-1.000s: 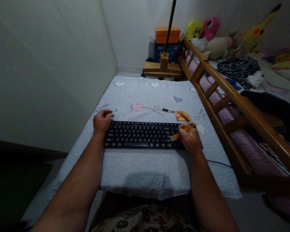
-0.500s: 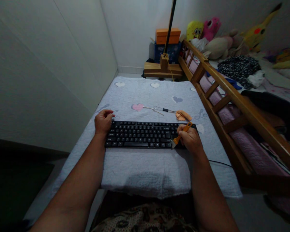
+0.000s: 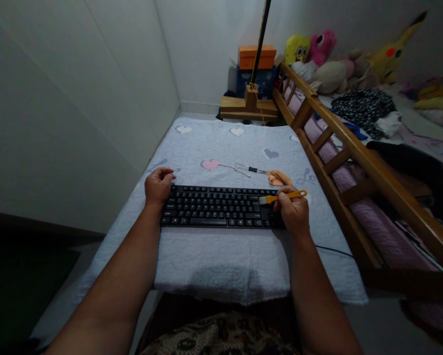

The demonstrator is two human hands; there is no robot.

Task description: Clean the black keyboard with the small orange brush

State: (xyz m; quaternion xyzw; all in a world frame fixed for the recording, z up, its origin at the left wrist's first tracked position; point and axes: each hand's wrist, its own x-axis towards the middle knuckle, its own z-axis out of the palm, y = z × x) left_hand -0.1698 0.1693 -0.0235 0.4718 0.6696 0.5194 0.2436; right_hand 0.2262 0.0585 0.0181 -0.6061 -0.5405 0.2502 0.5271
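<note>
A black keyboard (image 3: 217, 206) lies across a pale quilted cover (image 3: 221, 261) in front of me. My left hand (image 3: 157, 186) rests curled on the keyboard's left end, gripping its edge. My right hand (image 3: 293, 211) is closed round a small orange-handled brush (image 3: 282, 196), held nearly level with its bristles over the keys at the right part of the keyboard.
Beyond the keyboard lie a metal wire tool (image 3: 241, 168) and a crumpled orange cloth (image 3: 279, 177). A wooden bed rail (image 3: 354, 148) runs along the right, with plush toys (image 3: 317, 54) behind. A wooden stand (image 3: 249, 101) and orange box (image 3: 256, 56) sit at the far end. A wall closes the left.
My right hand has swung the brush from tilted down at the keyboard's front right to nearly level, bristles now higher up the keys. The left hand stays put.
</note>
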